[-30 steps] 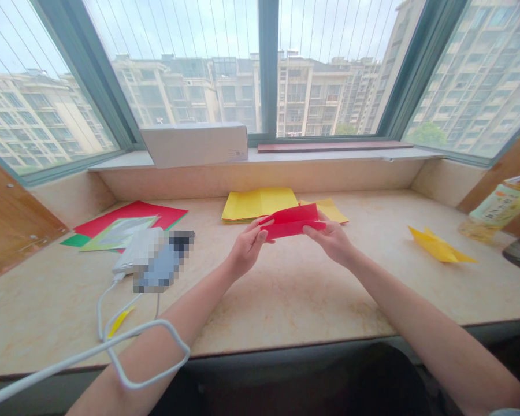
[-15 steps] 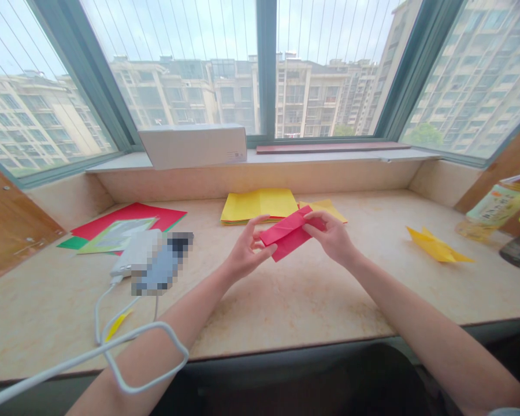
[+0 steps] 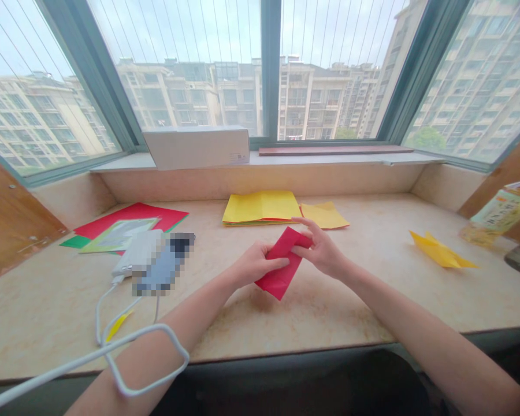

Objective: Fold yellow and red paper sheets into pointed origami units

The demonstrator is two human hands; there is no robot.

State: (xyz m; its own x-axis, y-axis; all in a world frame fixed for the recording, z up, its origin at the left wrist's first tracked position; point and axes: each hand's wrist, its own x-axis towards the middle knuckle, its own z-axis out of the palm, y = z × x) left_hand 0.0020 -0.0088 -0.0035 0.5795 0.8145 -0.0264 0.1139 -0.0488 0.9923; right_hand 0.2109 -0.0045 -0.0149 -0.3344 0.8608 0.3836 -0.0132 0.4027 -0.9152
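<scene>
A folded piece of red paper point(image 3: 281, 274) is held between my two hands, tilted, just over the beige countertop point(image 3: 329, 312). My left hand point(image 3: 257, 263) grips its left edge, the thumb lying across the front face and the other fingers behind it. At the upper right edge my right hand point(image 3: 316, 245) pinches the paper with the thumb in front, while one finger sticks up free. Behind the hands lie a stack of yellow paper point(image 3: 262, 207) and a smaller yellow sheet point(image 3: 325, 215).
To the right lie a folded yellow paper shape point(image 3: 442, 251) and a bottle point(image 3: 498, 208). At left are red and green sheets point(image 3: 134, 216), a white power bank point(image 3: 136, 254), a blurred-out phone point(image 3: 164, 266) and a white cable point(image 3: 156, 326) over my left forearm. A white box point(image 3: 197, 147) stands on the sill.
The red paper has turned from a slanted, near-level position to a steeper one and come lower, toward me. My left thumb now lies across its face.
</scene>
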